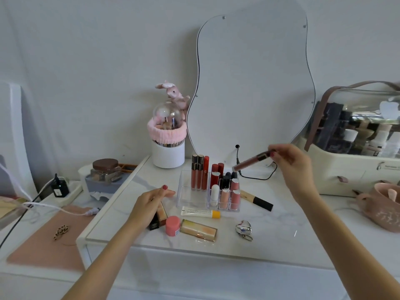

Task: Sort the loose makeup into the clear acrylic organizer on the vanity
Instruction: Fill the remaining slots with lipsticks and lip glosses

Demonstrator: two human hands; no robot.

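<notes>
White marble-look vanity top point(270, 230) stands against a pale wall, a wavy mirror point(253, 87) behind it. Clear acrylic organizer point(186, 198) sits near the middle of that top, below the mirror.

Lip gloss tube point(252, 160) is in the air above and just right of the organizer's rear cells. Its long axis is tilted, the lower end toward the organizer, the upper end up and right. Right hand point(291, 163) pinches that upper end between fingertips and thumb, and is the nearer hand to the organizer's back row. Three gloss tubes point(199, 174) stand upright at the organizer's rear left; judged, the held tube belongs beside them and must be turned upright first.

Left hand point(149, 207), left of the organizer, fingers curled, rests on a dark rectangular compact point(159, 218) lying on the top; whether it grips it cannot be told.

Front of the organizer: a white tube with yellow cap point(200, 212), a pink jar point(172, 225), a gold palette point(198, 230).
</notes>
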